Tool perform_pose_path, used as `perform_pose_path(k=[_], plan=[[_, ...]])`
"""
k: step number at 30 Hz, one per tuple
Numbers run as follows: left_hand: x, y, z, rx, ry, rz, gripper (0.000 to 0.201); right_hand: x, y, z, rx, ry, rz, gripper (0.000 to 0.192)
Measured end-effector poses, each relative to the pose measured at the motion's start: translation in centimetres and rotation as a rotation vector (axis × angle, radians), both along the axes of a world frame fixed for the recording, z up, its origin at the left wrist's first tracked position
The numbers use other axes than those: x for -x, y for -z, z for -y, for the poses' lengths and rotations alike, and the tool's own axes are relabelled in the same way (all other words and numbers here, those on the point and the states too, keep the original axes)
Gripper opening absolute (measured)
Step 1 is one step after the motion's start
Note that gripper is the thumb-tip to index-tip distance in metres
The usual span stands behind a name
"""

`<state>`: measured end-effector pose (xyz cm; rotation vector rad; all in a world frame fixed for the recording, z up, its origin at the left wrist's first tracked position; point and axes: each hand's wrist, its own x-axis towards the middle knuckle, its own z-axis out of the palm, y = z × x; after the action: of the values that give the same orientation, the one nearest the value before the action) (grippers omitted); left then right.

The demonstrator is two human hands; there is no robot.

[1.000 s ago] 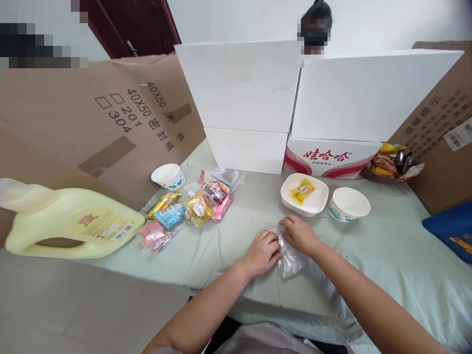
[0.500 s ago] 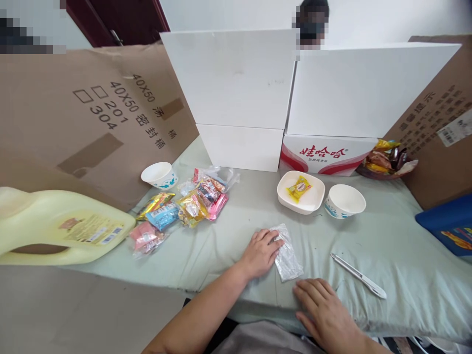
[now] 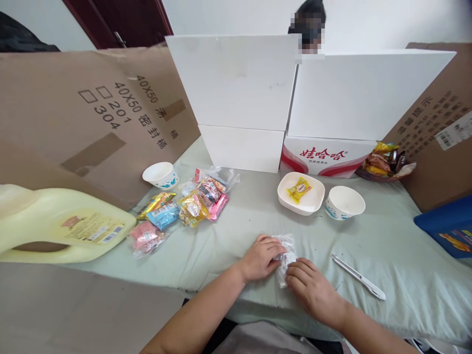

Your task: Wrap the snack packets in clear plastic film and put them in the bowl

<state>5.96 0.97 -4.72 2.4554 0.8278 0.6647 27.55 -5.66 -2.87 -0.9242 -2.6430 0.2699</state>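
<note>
A small clear plastic packet [image 3: 285,248] lies crumpled on the pale green cloth [image 3: 387,241] near the front edge. My left hand [image 3: 260,258] grips its left side. My right hand [image 3: 313,290] pinches its lower right part, fingers curled on the plastic. A white pen-like tool [image 3: 357,276] lies on the cloth to the right of my right hand, untouched.
A white dish [image 3: 311,201] with a yellow candy [image 3: 299,189] and a white paper cup [image 3: 344,202] stand behind. Snack packets [image 3: 184,209] and another cup [image 3: 160,175] lie left, beside a yellow jug [image 3: 59,223]. White boxes [image 3: 295,98] and cardboard sheets wall the back.
My right hand left the packet, dropped to the front edge, then came back onto it. The packet went from flat to bunched up. The white tool appeared on the cloth.
</note>
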Motion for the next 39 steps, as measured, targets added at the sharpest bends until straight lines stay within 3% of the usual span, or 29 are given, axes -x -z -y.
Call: perform_pose_path(k=[5, 10, 15, 20, 25, 28, 34, 37, 39], plan=[[0.2, 0.5, -0.2, 0.071, -0.049, 0.036, 0.065, 0.5, -0.9, -4.3, 0.090, 0.136, 0.167, 0.023], [0.3, 1.3, -0.4, 0.069, -0.114, 0.132, 0.079, 1.7, 0.7, -8.7, 0.051, 0.282, 0.231, 0.017], [0.3, 0.7, -0.2, -0.056, -0.200, 0.181, 0.057, 2.5, 1.9, -8.8, 0.015, 0.349, 0.262, 0.021], [-0.3, -0.2, 0.1, -0.172, -0.106, 0.035, 0.016, 2.4, 2.2, -8.6, -0.009, 0.345, 0.240, 0.018], [-0.9, 0.2, 0.0, -0.086, -0.359, -0.055, 0.008, 1.7, 1.5, -8.9, -0.068, 0.407, 0.161, 0.018], [-0.8, 0.3, 0.0, -0.060, -0.368, -0.054, 0.003, 1.4, 0.9, -8.0, -0.120, 0.407, 0.099, 0.019], [-0.2, 0.4, -0.1, -0.051, -0.384, 0.032, 0.027, 1.6, 1.5, -4.8, -0.055, 0.128, 0.030, 0.025], [0.0, 0.5, -0.4, -0.050, -0.408, 0.123, 0.026, -0.6, 0.6, -5.5, -0.075, 0.172, 0.074, 0.025], [0.0, 0.5, -0.5, -0.042, -0.410, 0.133, 0.020, -3.5, -1.1, -7.4, -0.122, 0.302, 0.087, 0.028]])
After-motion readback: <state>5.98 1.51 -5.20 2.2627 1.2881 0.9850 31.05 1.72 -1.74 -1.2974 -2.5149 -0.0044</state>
